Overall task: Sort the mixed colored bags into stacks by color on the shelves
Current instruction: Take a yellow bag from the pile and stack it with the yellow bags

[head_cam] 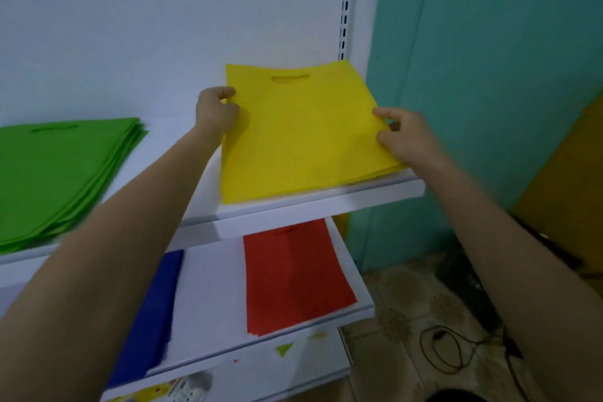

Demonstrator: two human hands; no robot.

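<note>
1. The yellow bag [303,134] lies flat on top of a yellow stack [385,170], whose layered edges show at the front right corner.
2. Its handle slot [290,78] points to the white back panel, and its bottom edge lies along the shelf's front lip. The bag looks nearly square here. Its length seems to run from back to front, turned slightly so the right edge slants outward.
3. The left hand [217,111] grips the bag's left edge near the back corner, with its fingers [228,91] curled round the edge.
4. The right hand [408,137] pinches the right edge about halfway along, its fingers bent and pressed on the cloth.
5. The stack sits at the right end of the upper shelf [326,202], just beside the slotted upright [346,10].
6. A green stack [58,173] lies at the left of the same shelf, well apart from the yellow one. Its handle slots also face the back, and its edges are fanned.
7. On the lower shelf [212,287], a red stack [293,274] lies to the right and a blue stack [153,313] to the left, partly hidden by the left forearm.
8. To the right of the shelving stands a teal wall [489,75]. A dark cable [447,352] loops on the patterned floor [401,303] below it.
</note>
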